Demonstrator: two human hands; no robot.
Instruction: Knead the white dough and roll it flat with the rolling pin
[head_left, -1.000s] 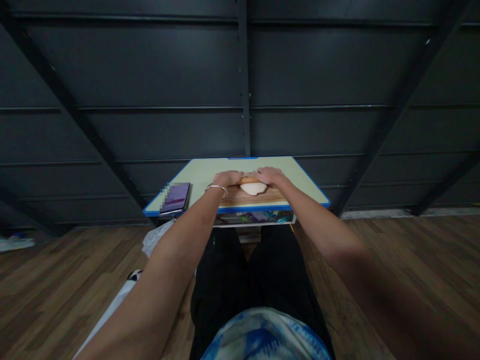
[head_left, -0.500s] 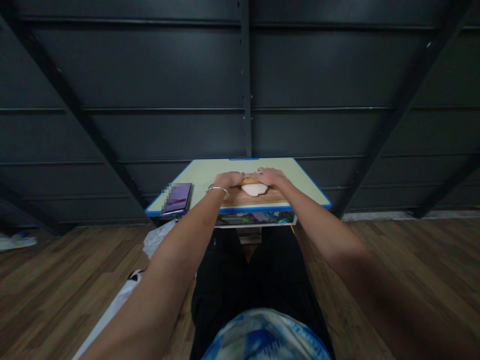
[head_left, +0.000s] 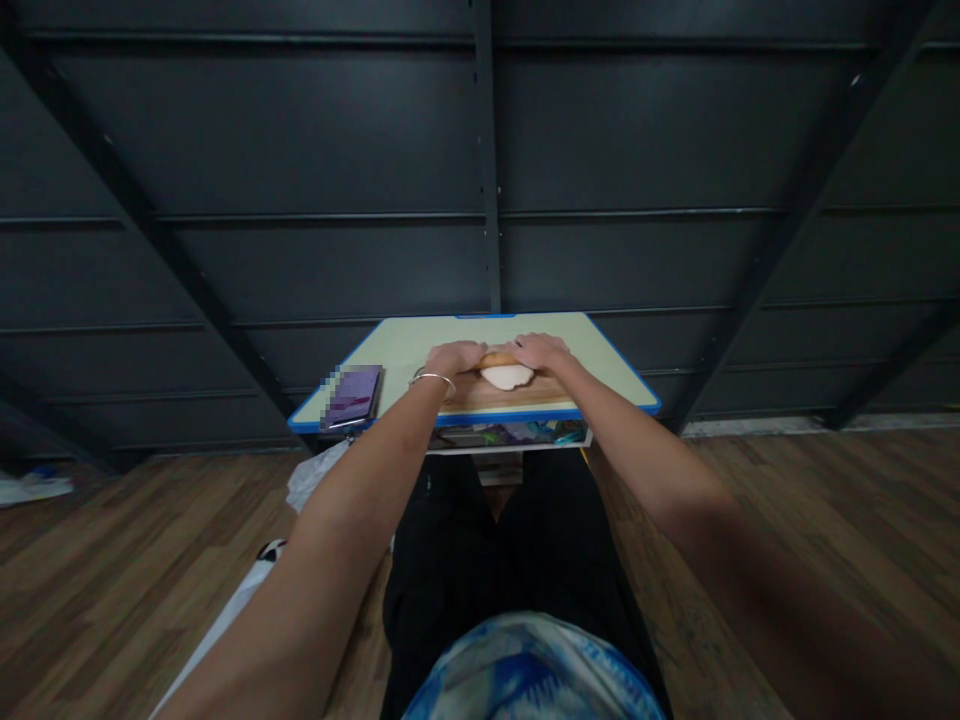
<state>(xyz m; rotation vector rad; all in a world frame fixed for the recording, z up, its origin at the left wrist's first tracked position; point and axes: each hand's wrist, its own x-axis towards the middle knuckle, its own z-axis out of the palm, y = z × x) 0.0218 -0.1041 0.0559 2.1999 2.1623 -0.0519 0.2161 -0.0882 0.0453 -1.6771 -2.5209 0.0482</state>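
Note:
A wooden rolling pin (head_left: 496, 359) lies crosswise over a flat piece of white dough (head_left: 508, 377). My left hand (head_left: 456, 356), with a bangle at the wrist, is closed on the pin's left end. At its right end, my right hand (head_left: 538, 350) grips it too. The dough spreads out on the near side of the pin, on a wooden board (head_left: 491, 398). How much dough lies beyond the pin is hidden by the pin and hands.
The board rests on a small pale table (head_left: 405, 340) with a blue rim. A tablet or phone (head_left: 354, 395) lies at its left. Below the top, an open shelf (head_left: 517, 436) holds mixed items. A white plastic bag (head_left: 315, 475) hangs at left; a dark panelled wall (head_left: 337, 130) stands behind.
Both hands and the rolling pin stay almost in place on the dough. The whole view has shifted very slightly.

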